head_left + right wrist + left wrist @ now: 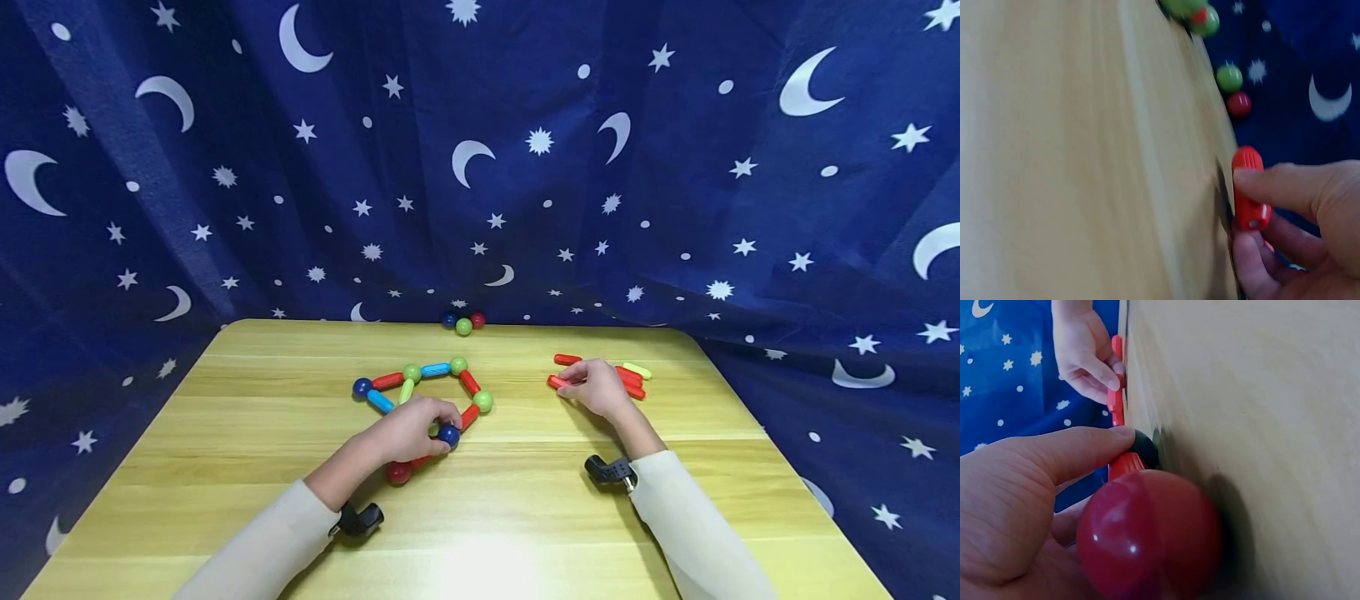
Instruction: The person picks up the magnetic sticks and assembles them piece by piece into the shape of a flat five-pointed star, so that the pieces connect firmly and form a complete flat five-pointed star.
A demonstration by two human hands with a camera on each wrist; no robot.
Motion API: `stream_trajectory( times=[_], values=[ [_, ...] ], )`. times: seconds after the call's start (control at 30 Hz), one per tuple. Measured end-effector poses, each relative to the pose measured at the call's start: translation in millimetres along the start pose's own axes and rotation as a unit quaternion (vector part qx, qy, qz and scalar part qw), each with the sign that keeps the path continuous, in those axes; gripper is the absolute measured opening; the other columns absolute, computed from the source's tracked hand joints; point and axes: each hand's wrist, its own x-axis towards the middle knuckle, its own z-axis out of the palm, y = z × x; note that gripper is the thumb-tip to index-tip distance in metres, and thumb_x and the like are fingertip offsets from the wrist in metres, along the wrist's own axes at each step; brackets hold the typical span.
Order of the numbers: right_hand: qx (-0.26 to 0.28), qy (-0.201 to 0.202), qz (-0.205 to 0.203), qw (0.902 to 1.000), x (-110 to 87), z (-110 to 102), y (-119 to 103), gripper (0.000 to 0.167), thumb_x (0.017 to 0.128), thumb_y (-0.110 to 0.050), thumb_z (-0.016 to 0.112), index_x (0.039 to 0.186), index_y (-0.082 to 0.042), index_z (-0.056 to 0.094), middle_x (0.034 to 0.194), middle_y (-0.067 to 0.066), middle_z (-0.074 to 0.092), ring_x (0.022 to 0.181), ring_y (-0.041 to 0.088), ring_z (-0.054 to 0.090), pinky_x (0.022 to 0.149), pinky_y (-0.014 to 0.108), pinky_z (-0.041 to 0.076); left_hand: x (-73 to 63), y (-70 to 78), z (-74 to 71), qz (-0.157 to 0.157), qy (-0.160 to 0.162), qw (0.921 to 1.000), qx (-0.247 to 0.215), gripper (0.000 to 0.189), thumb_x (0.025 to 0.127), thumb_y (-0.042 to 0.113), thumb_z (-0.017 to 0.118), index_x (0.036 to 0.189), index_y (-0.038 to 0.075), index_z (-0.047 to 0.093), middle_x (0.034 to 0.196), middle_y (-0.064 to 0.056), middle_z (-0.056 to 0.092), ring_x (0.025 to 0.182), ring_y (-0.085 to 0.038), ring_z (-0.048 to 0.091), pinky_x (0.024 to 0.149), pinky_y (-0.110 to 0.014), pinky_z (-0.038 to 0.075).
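Observation:
In the head view my left hand (418, 427) pinches a dark blue ball (449, 435) at the near right of a flat frame of balls and magnetic rods. In the left wrist view the thumb presses that ball, with a red rod (1126, 464) and a large red ball (1147, 534) in front of it. Green balls (483, 402), red rods (469, 382) and blue rods (435, 370) form the rest of the frame, partly hidden by this hand. At the right, my right hand (596, 387) grips a red magnetic rod (1250, 194) between thumb and fingers.
Beside and behind the right hand lie several loose red rods (630, 377) and a yellow-green rod (637, 368). Three loose balls, with a green one (464, 327) in front, sit at the table's far edge. A dark blue curtain (525, 167) hangs behind the wooden table (247, 392).

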Motion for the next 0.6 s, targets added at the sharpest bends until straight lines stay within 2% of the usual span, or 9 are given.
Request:
stream_trajectory(
  times=[0.23, 0.43, 0.6],
  values=[
    [0.083, -0.06, -0.014, 0.9947, -16.6, 18, -26, 0.026, 0.082, -0.009, 0.085, 0.106, -0.004, 0.078, 0.095, 0.009, 0.077, 0.082, 0.014, 0.066, 0.072, 0.026, 0.052, -0.5, -1.5, 1.8, 0.007, 0.012, 0.9999, -0.008, 0.024, 0.083, 0.011, 0.085, 0.104, 0.015, 0.073, 0.095, 0.008, 0.071, 0.089, -0.008, 0.062, 0.087, -0.032, 0.055],
    [0.108, -0.091, -0.019, 0.9898, -28.5, 30, -41, 0.023, 0.081, -0.009, 0.086, 0.104, -0.007, 0.079, 0.095, 0.007, 0.077, 0.081, 0.012, 0.065, 0.071, 0.025, 0.052, -0.8, 0.5, 1.5, 0.001, 0.011, 0.9999, -0.011, 0.023, 0.083, 0.012, 0.086, 0.101, 0.017, 0.073, 0.093, 0.009, 0.07, 0.088, -0.008, 0.061, 0.086, -0.031, 0.054],
    [0.135, -0.112, -0.045, 0.9835, -37.4, 37, -50, 0.023, 0.081, -0.009, 0.086, 0.102, -0.005, 0.08, 0.093, 0.008, 0.077, 0.079, 0.012, 0.064, 0.067, 0.023, 0.051, -0.7, 1.5, 1.1, -0.004, 0.013, 0.9998, -0.012, 0.023, 0.082, 0.012, 0.087, 0.1, 0.017, 0.073, 0.093, 0.008, 0.071, 0.087, -0.008, 0.062, 0.086, -0.031, 0.055]
  ],
)
